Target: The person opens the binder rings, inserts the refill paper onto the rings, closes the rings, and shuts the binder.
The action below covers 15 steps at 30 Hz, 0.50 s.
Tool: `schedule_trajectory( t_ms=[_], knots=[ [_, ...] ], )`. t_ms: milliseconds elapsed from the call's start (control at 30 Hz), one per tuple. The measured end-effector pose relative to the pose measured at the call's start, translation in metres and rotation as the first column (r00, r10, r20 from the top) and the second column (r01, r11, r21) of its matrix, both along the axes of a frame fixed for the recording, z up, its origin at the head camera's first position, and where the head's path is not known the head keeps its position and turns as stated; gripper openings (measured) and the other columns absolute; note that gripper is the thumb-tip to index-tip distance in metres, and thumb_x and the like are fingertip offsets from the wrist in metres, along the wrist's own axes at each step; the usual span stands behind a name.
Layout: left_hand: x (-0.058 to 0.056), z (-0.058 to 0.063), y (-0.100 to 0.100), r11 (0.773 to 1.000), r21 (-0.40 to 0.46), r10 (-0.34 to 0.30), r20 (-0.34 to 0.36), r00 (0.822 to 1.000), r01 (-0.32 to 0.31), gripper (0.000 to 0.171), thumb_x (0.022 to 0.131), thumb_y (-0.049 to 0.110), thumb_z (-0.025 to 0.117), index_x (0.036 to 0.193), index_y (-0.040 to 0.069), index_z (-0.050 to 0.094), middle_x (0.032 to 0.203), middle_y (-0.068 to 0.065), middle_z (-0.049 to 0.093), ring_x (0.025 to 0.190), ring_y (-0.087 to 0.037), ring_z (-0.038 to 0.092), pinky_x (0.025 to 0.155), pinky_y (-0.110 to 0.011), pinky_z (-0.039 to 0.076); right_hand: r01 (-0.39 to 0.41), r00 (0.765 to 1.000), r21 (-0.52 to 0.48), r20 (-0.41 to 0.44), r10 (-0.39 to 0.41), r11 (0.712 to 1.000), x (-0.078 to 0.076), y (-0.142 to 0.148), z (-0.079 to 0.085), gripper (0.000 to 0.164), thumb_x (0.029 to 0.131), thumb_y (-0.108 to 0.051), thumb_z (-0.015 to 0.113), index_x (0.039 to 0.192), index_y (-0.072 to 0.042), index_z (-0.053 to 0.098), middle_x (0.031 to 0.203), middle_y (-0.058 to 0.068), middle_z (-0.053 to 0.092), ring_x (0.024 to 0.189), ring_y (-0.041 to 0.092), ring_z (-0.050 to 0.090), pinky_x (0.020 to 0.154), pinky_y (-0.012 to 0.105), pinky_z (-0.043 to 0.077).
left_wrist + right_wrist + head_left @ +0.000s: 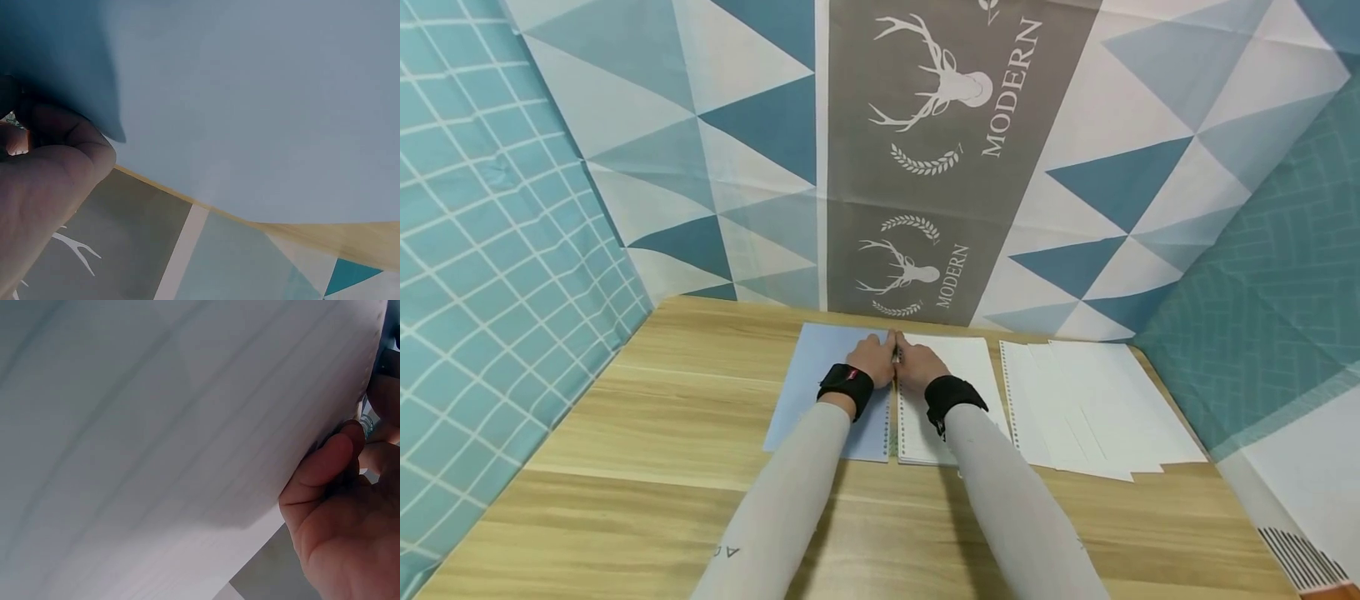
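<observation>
A person's left hand (871, 362) and right hand (921, 367) meet at the far end of a set of rings (367, 425), fingers clamped on them, between a blue cover (812, 375) and ruled pages (958, 357) on the tabletop (625, 492). Loose sheets (1120, 400) lie at right.

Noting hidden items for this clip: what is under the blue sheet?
The wooden table shows beside the blue sheet; anything directly beneath is covered. The left hand hides part of its right edge.
</observation>
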<state>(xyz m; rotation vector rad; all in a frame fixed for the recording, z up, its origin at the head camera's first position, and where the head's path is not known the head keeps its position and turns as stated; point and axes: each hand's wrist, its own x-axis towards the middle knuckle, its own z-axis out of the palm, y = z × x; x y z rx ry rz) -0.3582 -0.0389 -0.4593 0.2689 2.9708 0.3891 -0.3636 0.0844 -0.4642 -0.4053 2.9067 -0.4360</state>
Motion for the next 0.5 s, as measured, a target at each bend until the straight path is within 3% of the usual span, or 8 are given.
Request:
schedule_trajectory(
  t_ms=[133, 233, 500],
  knots=[
    [0.005, 0.006, 0.0, 1.0, 0.006, 0.004, 0.004, 1.0, -0.005, 0.067, 0.105, 0.03, 0.053, 0.164, 0.022, 0.022, 0.14, -0.02, 0.053, 0.119, -0.038, 0.059, 0.092, -0.051, 0.054, 0.0, 1.0, -0.01, 0.013, 0.0, 1.0, 0.004, -0.002, 0.007, 0.066, 0.107, -0.025, 0.05, 0.164, -0.013, 0.018, 0.126, 0.023, 0.068, 0.112, 0.038, 0.067, 0.103, 0.049, 0.049],
    [0.007, 0.008, 0.001, 1.0, 0.011, 0.009, -0.003, 1.0, -0.009, 0.066, 0.105, 0.029, 0.054, 0.163, 0.021, 0.025, 0.139, -0.02, 0.054, 0.119, -0.038, 0.059, 0.092, -0.052, 0.055, -0.002, 1.0, -0.005, 0.016, 0.002, 1.0, 0.006, -0.003, 0.01, 0.065, 0.107, -0.024, 0.048, 0.163, -0.01, 0.018, 0.135, 0.022, 0.065, 0.119, 0.038, 0.065, 0.108, 0.049, 0.047],
    [0.0, -0.003, 0.001, 0.999, -0.04, 0.009, -0.017, 1.0, -0.01, 0.064, 0.107, 0.028, 0.049, 0.163, 0.014, 0.022, 0.143, -0.02, 0.05, 0.125, -0.037, 0.056, 0.097, -0.051, 0.053, 0.051, 0.998, 0.023, 0.027, -0.052, 0.998, 0.004, -0.004, 0.01, 0.066, 0.107, -0.03, 0.047, 0.161, -0.001, 0.022, 0.146, 0.021, 0.058, 0.133, 0.035, 0.058, 0.113, 0.046, 0.045]
  ],
)
